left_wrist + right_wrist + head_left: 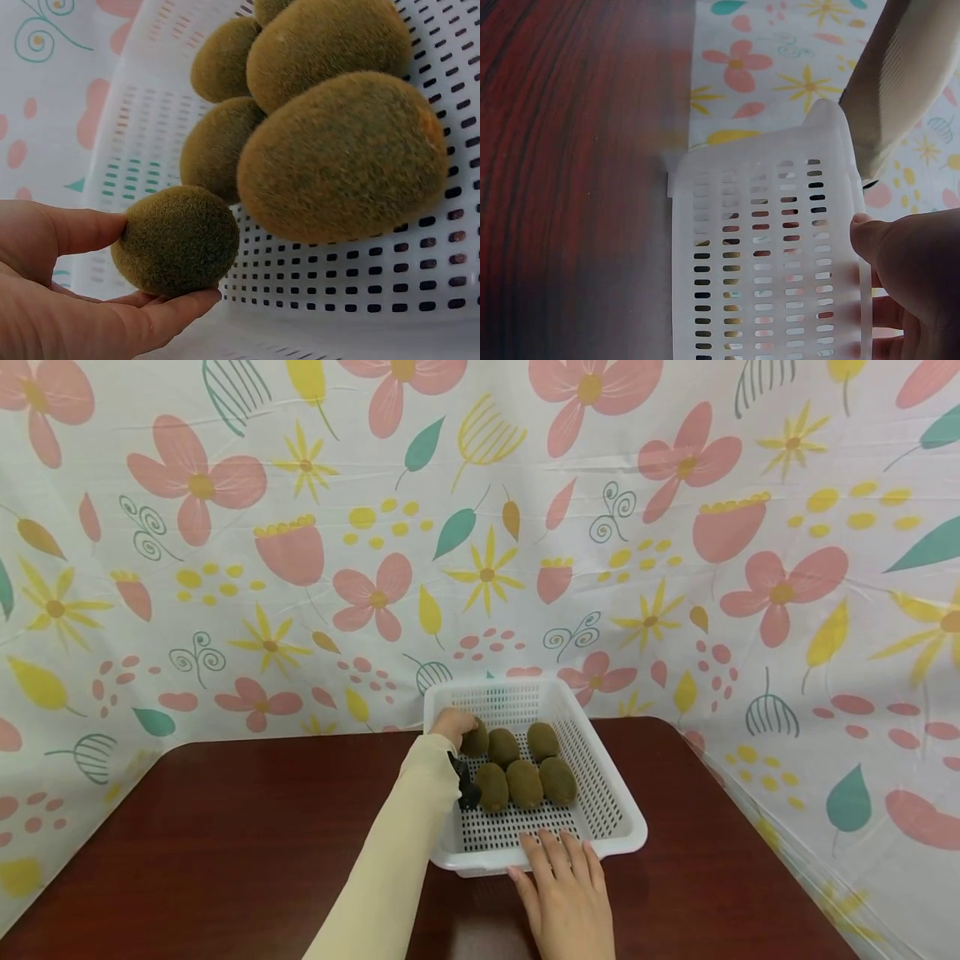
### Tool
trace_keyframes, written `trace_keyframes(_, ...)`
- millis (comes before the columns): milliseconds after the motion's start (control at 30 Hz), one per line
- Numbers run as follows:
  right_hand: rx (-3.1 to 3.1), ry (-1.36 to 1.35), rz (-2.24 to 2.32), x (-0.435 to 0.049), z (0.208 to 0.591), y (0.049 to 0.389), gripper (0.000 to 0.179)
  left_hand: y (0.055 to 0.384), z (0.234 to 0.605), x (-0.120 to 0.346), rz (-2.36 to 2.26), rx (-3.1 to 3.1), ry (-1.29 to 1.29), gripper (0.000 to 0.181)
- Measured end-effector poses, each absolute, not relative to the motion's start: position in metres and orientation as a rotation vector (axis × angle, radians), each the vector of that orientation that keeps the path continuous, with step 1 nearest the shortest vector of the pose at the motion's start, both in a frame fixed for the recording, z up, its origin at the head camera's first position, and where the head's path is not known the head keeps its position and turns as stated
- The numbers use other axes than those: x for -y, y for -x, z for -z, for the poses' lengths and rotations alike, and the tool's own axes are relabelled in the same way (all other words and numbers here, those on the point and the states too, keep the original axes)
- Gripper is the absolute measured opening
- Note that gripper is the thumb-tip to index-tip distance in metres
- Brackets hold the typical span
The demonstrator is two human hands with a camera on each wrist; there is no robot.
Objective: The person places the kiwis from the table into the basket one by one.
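Observation:
A white perforated plastic basket (pixel 611 777) holds several brown fuzzy kiwis (pixel 524 783) on its slotted floor. At the basket's far left corner, my left hand (pixel 452 727) pinches one kiwi (pixel 176 240) between the thumb and the fingers. The other kiwis lie close together to the right of it, three of them in the nearer row. My right hand (pixel 566 885) grips the near rim of the basket, fingers over the edge and thumb (pixel 870 238) on the outer side. Through the slots in the right wrist view, the basket's contents show only in part.
The basket stands near the back edge of a dark red-brown wooden table (pixel 262 843). Behind it hangs a white cloth (pixel 480 527) with pink, yellow and green flowers and leaves. My left sleeve (pixel 397 843) crosses the basket's left side, with a black strap at the wrist.

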State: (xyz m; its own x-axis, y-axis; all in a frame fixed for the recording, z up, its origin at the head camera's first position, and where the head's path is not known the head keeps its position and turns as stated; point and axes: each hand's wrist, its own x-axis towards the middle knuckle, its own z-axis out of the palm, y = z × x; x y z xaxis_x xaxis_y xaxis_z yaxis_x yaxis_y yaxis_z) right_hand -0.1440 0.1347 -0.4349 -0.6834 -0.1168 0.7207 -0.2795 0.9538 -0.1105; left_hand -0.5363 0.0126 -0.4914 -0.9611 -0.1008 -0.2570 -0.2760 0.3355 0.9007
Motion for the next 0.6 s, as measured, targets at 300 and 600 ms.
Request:
trace_keyframes(300, 2.330, -0.273, -0.266, -0.135, 0.436, 0.144, 0.063, 0.573, 0.538, -0.011, -1.543, -2.436, 0.309, 0.039)
trace_keyframes(600, 2.332, -0.274, -0.272, -0.135, 0.435, 0.143, 0.059, 0.490, 0.472, -0.012, -1.526, -2.376, 0.258, 0.047)
